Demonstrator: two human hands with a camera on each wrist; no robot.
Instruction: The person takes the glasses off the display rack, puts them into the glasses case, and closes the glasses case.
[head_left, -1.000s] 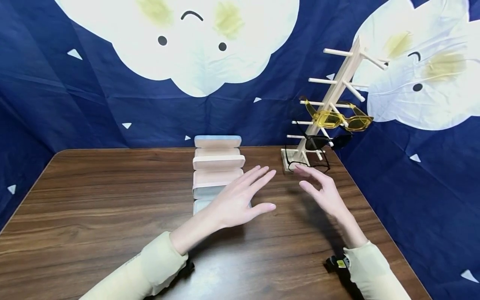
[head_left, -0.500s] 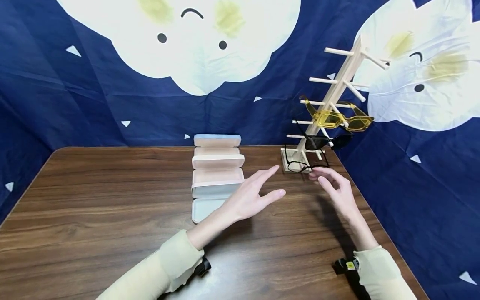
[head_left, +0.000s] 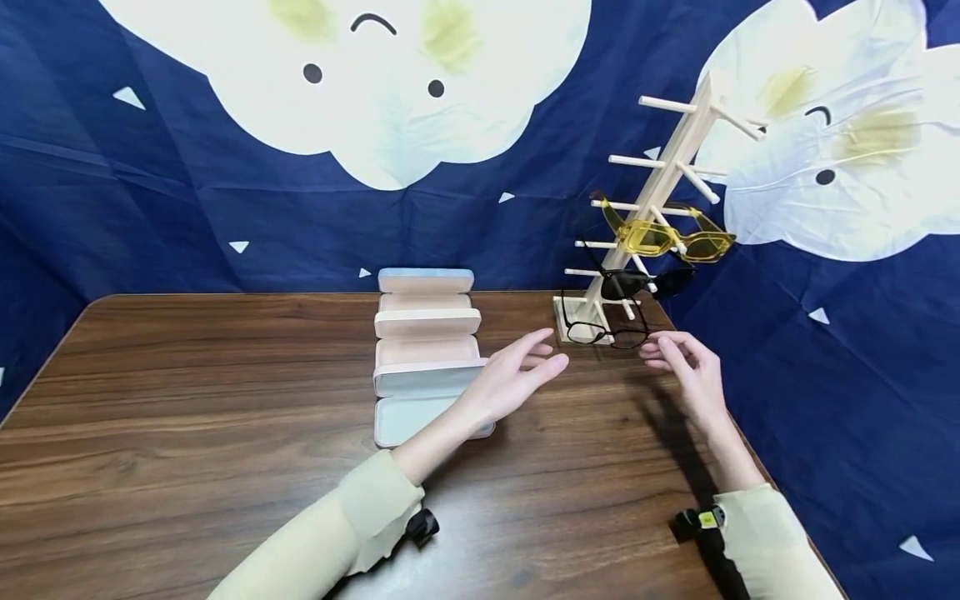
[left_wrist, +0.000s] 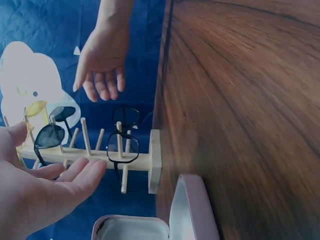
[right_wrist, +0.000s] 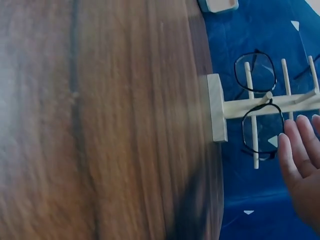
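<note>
Left hand (head_left: 506, 379) open above the table's middle, fingers straight and spread toward the far right corner, right hand (head_left: 686, 371) raised near the right edge, fingers loosely bent and holding nothing, both forearms in pale sleeves reaching from the near edge

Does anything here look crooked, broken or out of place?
Nothing stands out. The wooden rack leans by design and holds yellow glasses, dark sunglasses and black-framed glasses on its pegs. The open cases sit in a neat row on the table.
</note>
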